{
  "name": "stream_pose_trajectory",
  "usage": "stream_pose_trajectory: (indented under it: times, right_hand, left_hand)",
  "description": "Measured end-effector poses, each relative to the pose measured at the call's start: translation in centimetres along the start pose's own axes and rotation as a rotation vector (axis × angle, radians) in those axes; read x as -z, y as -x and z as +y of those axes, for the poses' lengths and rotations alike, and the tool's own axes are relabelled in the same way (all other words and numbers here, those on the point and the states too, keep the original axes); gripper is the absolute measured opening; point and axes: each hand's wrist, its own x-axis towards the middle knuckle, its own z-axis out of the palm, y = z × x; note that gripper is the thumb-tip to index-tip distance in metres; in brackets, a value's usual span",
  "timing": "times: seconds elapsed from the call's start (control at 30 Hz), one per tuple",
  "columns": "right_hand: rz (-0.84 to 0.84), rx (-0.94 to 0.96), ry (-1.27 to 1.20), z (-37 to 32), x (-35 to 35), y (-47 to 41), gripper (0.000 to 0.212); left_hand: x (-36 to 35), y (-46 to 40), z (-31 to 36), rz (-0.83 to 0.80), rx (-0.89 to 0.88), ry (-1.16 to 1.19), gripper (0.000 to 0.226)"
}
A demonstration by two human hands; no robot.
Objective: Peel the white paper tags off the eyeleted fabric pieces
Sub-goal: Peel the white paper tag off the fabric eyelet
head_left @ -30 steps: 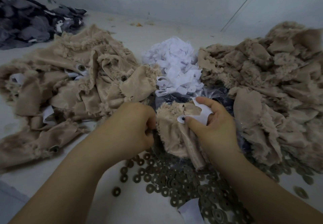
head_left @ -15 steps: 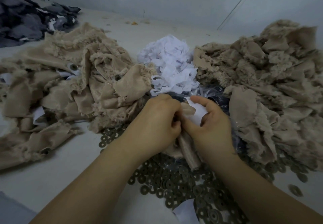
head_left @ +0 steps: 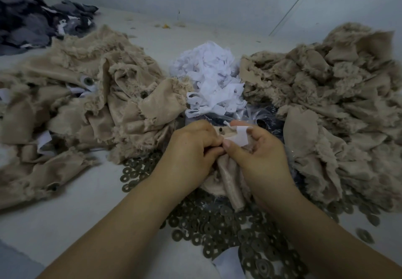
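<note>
Both hands grip: left hand (head_left: 191, 148) bunches fabric piece (head_left: 228, 178); right hand (head_left: 258, 154) pinches upright tag (head_left: 240, 137).

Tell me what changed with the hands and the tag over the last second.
The left hand moved right onto the fabric piece, meeting the right hand, whose fingers still pinch the white tag, now lifted off the eyelet. The piles stayed put.

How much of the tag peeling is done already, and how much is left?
Done: a heap of peeled white tags and a right-hand fabric pile showing no tags. In hand: the left hand holds a fabric piece while the right hand pinches its tag. Left: the left-hand pile, some tags showing.
</note>
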Motion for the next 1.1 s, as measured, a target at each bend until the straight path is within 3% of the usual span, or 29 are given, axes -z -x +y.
stream_pose_trajectory:
  times: [0.37, 0.77, 1.1]
  right_hand:
    - [-0.070, -0.013, 0.005, -0.3, 0.0, 0.1, 0.030]
    - [-0.073, 0.009, -0.065, -0.1, -0.2, 0.1, 0.028]
    - [-0.065, -0.018, -0.160, 0.4, -0.3, -0.1, 0.015]
  left_hand:
    - [-0.1, -0.2, -0.5, -0.006, 0.014, 0.164, 0.006]
    - [0.0, 0.0, -0.5, 0.013, -0.020, 0.177, 0.011]
    - [0.8, -0.2, -0.8, -0.067, 0.125, 0.268, 0.025]
